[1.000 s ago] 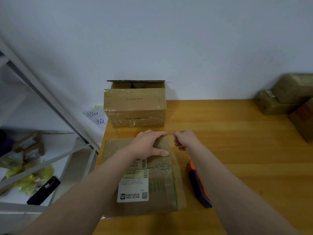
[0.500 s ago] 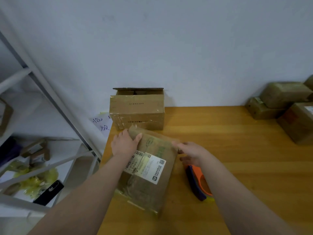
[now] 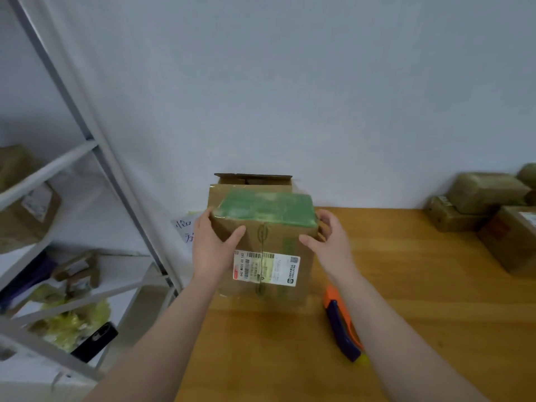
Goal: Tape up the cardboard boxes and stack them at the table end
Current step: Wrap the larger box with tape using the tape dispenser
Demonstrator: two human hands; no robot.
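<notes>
A taped cardboard box [image 3: 269,242] with a white shipping label and a green end face stands upended on the wooden table [image 3: 406,300]. My left hand [image 3: 213,245] grips its left side with the thumb on the front. My right hand [image 3: 327,242] grips its right side the same way. Directly behind it, against the wall, sits a second cardboard box [image 3: 252,181] with its top flaps open; most of it is hidden. An orange and blue tape dispenser [image 3: 340,326] lies on the table under my right forearm.
Several taped boxes [image 3: 487,207] are piled at the table's far right end. A metal shelf rack [image 3: 95,216] with boxes, a yellow bag and a black phone stands left of the table. A paper sign [image 3: 185,227] hangs by the table's left corner.
The box lay flat under my hands, then was turned and tipped upright. Both hands now hold its sides, nearer the open box at the wall.
</notes>
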